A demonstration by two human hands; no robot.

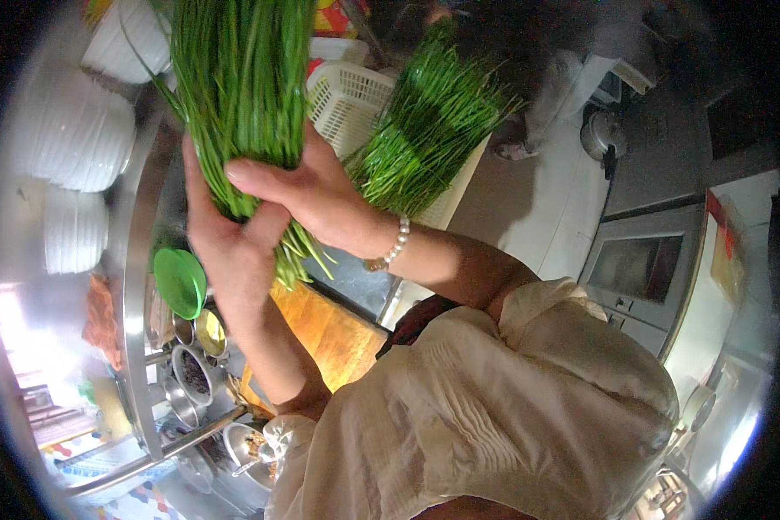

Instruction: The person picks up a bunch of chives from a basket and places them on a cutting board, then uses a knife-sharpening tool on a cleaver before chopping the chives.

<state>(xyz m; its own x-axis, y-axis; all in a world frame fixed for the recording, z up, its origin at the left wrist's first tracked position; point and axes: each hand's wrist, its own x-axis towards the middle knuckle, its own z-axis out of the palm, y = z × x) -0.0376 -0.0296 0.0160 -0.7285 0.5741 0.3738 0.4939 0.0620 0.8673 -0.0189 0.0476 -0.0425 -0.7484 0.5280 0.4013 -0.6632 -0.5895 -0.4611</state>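
Observation:
Both of my hands are wrapped around the lower end of a thick bundle of long green chives (240,84), whose cut ends poke out below. My left hand (234,240) holds the bundle from the left and beneath. My right hand (312,188), with a beaded bracelet at its wrist, grips it from the right, thumb across the front. A second heap of green chives (429,123) lies to the right, beside a white plastic basket (351,97). A wooden cutting board (331,331) is below my hands, partly hidden by my left forearm.
Stacked white bowls (84,136) stand on a metal shelf (136,260) at left. Under it are a green bowl (181,284), a metal bowl of dark food (194,374) and a bowl with a spoon (240,448). Another person's shoe (517,151) shows on the tiled floor (559,214).

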